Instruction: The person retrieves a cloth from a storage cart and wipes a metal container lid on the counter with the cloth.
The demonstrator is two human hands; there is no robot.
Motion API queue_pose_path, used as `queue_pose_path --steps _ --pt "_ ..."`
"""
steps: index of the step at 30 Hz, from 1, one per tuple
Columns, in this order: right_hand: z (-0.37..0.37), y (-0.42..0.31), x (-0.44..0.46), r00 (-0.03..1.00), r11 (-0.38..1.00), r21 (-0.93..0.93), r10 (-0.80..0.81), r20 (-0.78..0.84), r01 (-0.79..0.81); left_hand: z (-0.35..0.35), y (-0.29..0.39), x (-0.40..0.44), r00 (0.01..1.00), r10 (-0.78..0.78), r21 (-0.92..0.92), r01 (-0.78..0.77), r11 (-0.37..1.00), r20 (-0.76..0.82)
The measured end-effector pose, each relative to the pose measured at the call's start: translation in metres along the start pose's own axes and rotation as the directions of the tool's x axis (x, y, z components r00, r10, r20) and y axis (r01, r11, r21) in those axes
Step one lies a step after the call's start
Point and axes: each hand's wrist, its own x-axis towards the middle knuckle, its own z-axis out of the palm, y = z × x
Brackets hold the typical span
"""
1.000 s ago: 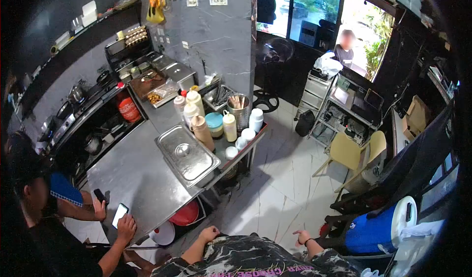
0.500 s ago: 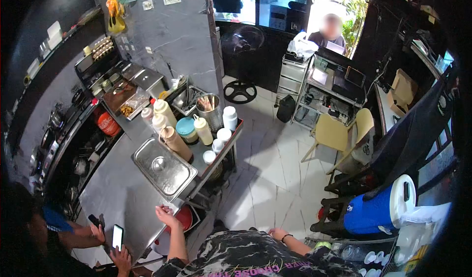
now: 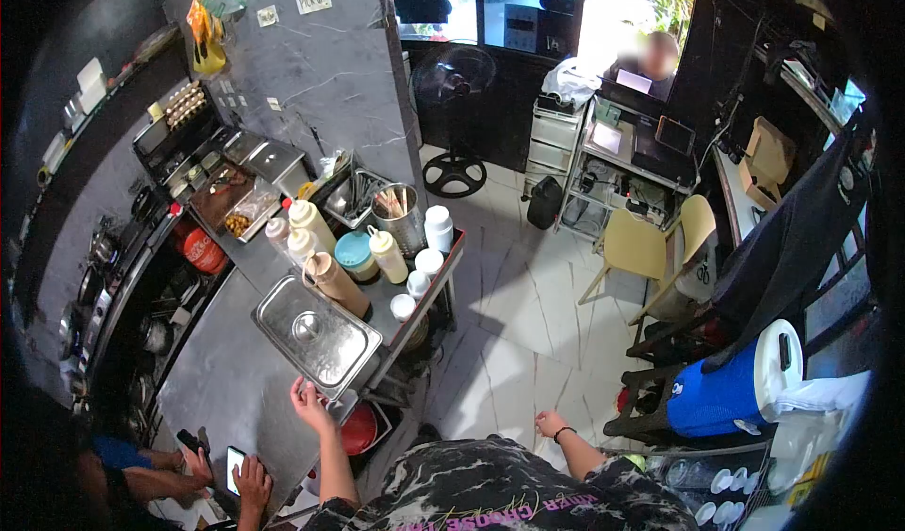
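Note:
My left hand (image 3: pixel 310 406) is raised at the edge of the steel counter (image 3: pixel 212 361), next to the near corner of a lidded steel food pan (image 3: pixel 325 347). Its fingers are loosely bent and apart, with nothing visible in them. Out to my other side, my right hand (image 3: pixel 550 424) hangs over the tiled floor, a dark band at the wrist. Its fingers are relaxed and it holds nothing that I can see. Squeeze bottles (image 3: pixel 337 284), a teal-lidded tub (image 3: pixel 356 254) and a steel canister of utensils (image 3: pixel 398 218) stand behind the pan.
At lower left a co-worker's hand (image 3: pixel 253 482) touches a lit phone (image 3: pixel 235 469). A red container (image 3: pixel 360 427) sits under the counter edge. Yellow chairs (image 3: pixel 633 245) and a blue cooler (image 3: pixel 714 394) stand on the right. Another person (image 3: pixel 650 59) is at the far opening.
My left hand has moved up towards the pan, and my right hand has lifted slightly outward. The co-worker's hand has come over the phone. The person at the opening has shifted right and lower.

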Motion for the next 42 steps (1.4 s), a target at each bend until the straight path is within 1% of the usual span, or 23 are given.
queue_pose_path --steps 2,4,5,6,7,8,9,11,12,14,15,17,19,21,23,26,27,29,31,34,37,39,42 --pt "0.011 0.007 -0.004 1.0 1.0 0.016 0.008 0.016 -0.008 0.002 0.002 -0.002 1.0 0.002 0.039 -0.002 0.999 -0.001" --pt "0.023 0.012 -0.012 0.997 0.989 -0.142 -0.019 0.074 0.03 -0.004 -0.009 0.002 0.999 0.006 0.033 -0.007 0.999 0.032" --pt "0.031 0.019 -0.012 0.997 0.989 -0.143 -0.02 0.075 0.03 -0.008 -0.013 0.005 0.998 0.009 0.024 -0.011 1.0 0.067" --pt "0.04 0.025 -0.012 0.994 0.967 -0.243 -0.062 0.087 0.081 -0.011 -0.011 0.009 0.998 0.01 0.025 -0.012 1.0 0.065" --pt "0.045 0.031 -0.008 0.989 0.931 -0.341 -0.102 0.103 0.132 -0.015 -0.009 0.013 0.995 0.019 0.083 -0.027 0.996 0.097" --pt "0.047 0.033 -0.013 0.98 0.899 -0.39 -0.183 0.084 0.201 -0.013 -0.003 0.013 0.991 0.025 0.141 -0.043 0.989 0.129" --pt "0.047 0.033 -0.014 0.98 0.898 -0.392 -0.182 0.084 0.201 -0.011 0.003 0.012 0.992 0.023 0.14 -0.041 0.989 0.127" --pt "0.047 0.034 -0.015 0.972 0.855 -0.463 -0.219 0.089 0.235 -0.004 0.015 0.012 0.984 -0.168 0.083 0.163 0.983 0.059" --pt "0.05 0.045 -0.004 0.971 0.851 -0.469 -0.22 0.093 0.238 -0.004 0.016 0.012 0.981 -0.179 0.041 0.177 0.983 0.068" --pt "0.053 0.061 0.015 0.987 0.953 -0.274 -0.098 0.131 0.13 -0.01 0.004 0.022 0.986 -0.148 0.075 0.142 0.987 0.081" --pt "0.045 0.054 0.008 0.986 0.95 -0.281 -0.1 0.136 0.135 -0.012 -0.001 0.025 0.988 -0.119 0.111 0.107 0.988 0.103" --pt "0.026 0.04 -0.005 0.99 0.978 -0.185 -0.077 0.121 0.098 -0.012 -0.006 0.025 0.989 -0.125 0.11 0.116 0.987 0.077" --pt "0.032 0.058 0.014 0.989 0.979 -0.175 -0.081 0.122 0.102 -0.006 0.002 0.019 0.989 -0.125 0.087 0.118 0.989 0.074" --pt "0.017 0.037 -0.007 0.997 1.0 0.0 0.004 0.081 -0.004 -0.014 -0.013 0.025 0.994 -0.033 0.155 0.017 0.988 0.106" --pt "0.014 0.025 -0.021 0.995 0.999 -0.042 -0.013 0.094 0.017 -0.017 -0.019 0.029 0.994 -0.061 0.186 0.044 0.982 0.087" --pt "0.017 0.024 -0.025 0.994 1.0 0.021 0.004 0.109 -0.007 -0.012 -0.005 0.021 0.99 -0.12 0.154 0.106 0.982 0.079" --pt "0.02 0.022 -0.028 0.993 1.0 0.005 -0.002 0.119 0.002 -0.012 -0.005 0.022 0.991 -0.117 0.153 0.107 0.982 0.059" --pt "0.022 0.016 -0.035 0.992 1.0 -0.009 0.006 0.129 -0.005 -0.012 -0.007 0.023 0.988 -0.125 0.143 0.11 0.983 0.095" --pt "0.023 0.005 -0.04 0.991 0.999 -0.049 -0.013 0.133 0.02 -0.012 -0.01 0.024 0.99 -0.128 0.135 0.12 0.984 0.057" --pt "0.027 0.005 -0.037 0.989 0.999 -0.046 -0.003 0.15 0.011 -0.009 -0.008 0.023 0.989 -0.128 0.146 0.117 0.982 0.068" --pt "0.027 0.014 -0.027 0.985 1.0 0.003 0.001 0.17 -0.001 -0.007 -0.002 0.019 0.989 -0.132 0.147 0.121 0.982 0.064" --pt "0.027 0.019 -0.021 0.984 0.995 0.101 -0.009 0.18 -0.01 -0.004 0.003 0.016 0.991 -0.128 0.156 0.12 0.98 0.047" --pt "0.022 0.023 -0.02 0.984 0.998 0.063 0.001 0.178 -0.013 -0.004 0.005 0.015 0.983 -0.168 0.062 0.164 0.985 0.073"
